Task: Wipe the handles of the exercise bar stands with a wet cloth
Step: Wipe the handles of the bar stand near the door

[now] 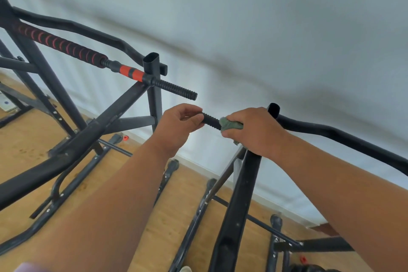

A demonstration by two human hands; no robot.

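Far left, your first stand runs off the frame edge, so you only get part of its black frame. Its padded bar, black foam with red crescent marks, has its upper end swallowed in blur at the top left corner. Follow it along to the red-and-black collar, then the ribbed black handle poking out past the upright, bare and untouched. On the floor at the left edge there's a pale plate with a dark dot; if there's writing on it, you can't read it. No brand shows on any tube.

Now your left hand: fingers and thumb curled round the free end of the second ribbed handle, so its tip is hidden inside your grip. Only a short stretch of ribbing shows between your two hands.

Your right hand is clamped around the green cloth, bunched on that same handle right beside the upright. Most of the cloth is buried under your fingers, with a scrap hanging below. Whether it's wet, you can't tell.

Right again, the second stand's curved top bar sweeps off the frame edge, and your forearm covers its joint. The wall behind is smeared with motion blur.
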